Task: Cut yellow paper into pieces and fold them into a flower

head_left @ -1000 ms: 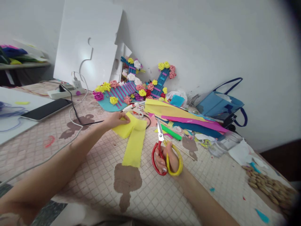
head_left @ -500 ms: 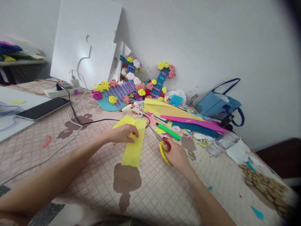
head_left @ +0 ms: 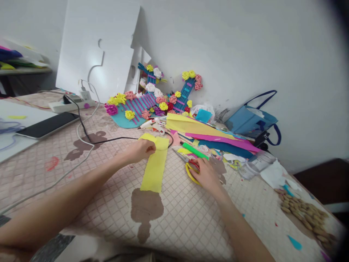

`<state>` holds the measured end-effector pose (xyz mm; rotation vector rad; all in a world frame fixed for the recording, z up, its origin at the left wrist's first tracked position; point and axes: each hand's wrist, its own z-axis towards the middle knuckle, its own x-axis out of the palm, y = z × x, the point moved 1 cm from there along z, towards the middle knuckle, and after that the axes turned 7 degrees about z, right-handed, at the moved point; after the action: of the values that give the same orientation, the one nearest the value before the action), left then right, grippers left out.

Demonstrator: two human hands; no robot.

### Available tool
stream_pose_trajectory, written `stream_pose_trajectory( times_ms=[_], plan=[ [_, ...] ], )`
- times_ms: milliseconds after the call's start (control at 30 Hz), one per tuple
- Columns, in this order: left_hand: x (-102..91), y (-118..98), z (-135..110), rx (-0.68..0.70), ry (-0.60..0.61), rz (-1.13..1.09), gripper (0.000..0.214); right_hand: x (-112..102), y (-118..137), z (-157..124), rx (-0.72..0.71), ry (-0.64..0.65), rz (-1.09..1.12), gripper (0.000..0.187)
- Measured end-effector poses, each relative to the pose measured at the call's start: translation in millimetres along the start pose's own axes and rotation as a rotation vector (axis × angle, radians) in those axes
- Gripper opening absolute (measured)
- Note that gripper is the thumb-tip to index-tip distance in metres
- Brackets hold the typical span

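Note:
A strip of yellow crepe paper (head_left: 154, 174) lies on the quilted tablecloth in front of me, with another yellow piece at its upper left. My left hand (head_left: 140, 150) is over the strip's upper left part, fingers curled and closed on the paper; the fingertips are partly hidden. To the right, my right hand (head_left: 206, 176) has its fingers on the handles of scissors (head_left: 188, 160) with red and yellow grips. The scissors lie low against the cloth, blades pointing up and left, beside a green marker-like stick (head_left: 195, 150).
Behind stands a guitar-shaped board (head_left: 122, 118) covered with paper flowers. A white glue gun (head_left: 152, 124) rests before it, near folded crepe sheets (head_left: 196, 127). A phone-like tablet (head_left: 47, 125), power strip (head_left: 65, 104) and cables are left; a blue bag (head_left: 242, 120) and peanut-like pile (head_left: 302, 214) right.
My left hand has drawn slightly left and its fingers have curled in more. The scissors have come down flatter to the cloth, closer to the green stick, with my right hand.

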<state>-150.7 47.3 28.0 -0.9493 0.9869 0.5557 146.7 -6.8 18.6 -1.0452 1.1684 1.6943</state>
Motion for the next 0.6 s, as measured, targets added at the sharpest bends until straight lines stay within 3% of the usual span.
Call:
stream_pose_trajectory(
  times_ms=[200, 400, 600],
  plan=[
    [3.0, 2, 2, 0.020, 0.042, -0.028, 0.017, -5, 24, 6, -0.206, -0.089, 0.166, 0.017],
    [2.4, 2, 3, 0.028, 0.019, -0.033, 0.018, 19, 70, 26, -0.556, 0.069, 0.121, 0.029],
    [-0.6, -2, 3, -0.005, 0.004, -0.048, 0.018, 41, 79, 41, -0.615, 0.027, 0.228, 0.018]
  ],
)
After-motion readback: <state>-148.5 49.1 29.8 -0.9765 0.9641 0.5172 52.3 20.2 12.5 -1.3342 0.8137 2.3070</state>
